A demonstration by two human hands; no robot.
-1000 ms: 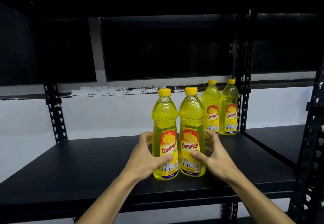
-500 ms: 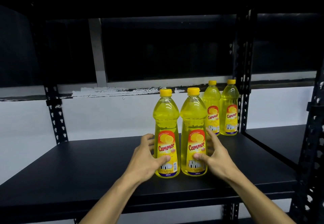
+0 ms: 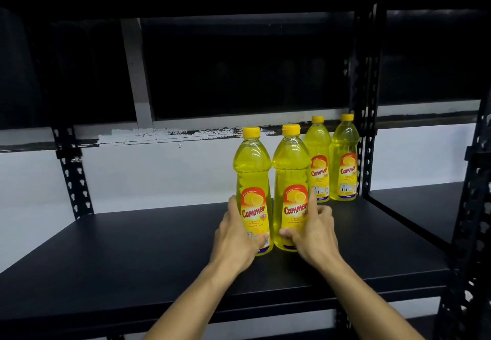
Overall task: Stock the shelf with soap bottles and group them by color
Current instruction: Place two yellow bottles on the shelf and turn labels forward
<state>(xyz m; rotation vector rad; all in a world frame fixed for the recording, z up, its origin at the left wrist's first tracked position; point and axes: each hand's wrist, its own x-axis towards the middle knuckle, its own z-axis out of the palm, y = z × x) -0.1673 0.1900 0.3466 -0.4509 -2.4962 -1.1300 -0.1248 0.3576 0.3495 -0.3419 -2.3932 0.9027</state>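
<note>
Your left hand (image 3: 236, 238) wraps the lower part of one yellow soap bottle (image 3: 253, 188), and your right hand (image 3: 313, 233) grips the second bottle (image 3: 291, 188) just beside it. Both bottles stand upright on the black shelf (image 3: 132, 254), touching or nearly so. Beyond your right hand, two more yellow bottles (image 3: 330, 159) stand side by side at the back, next to the upright post (image 3: 368, 100).
</note>
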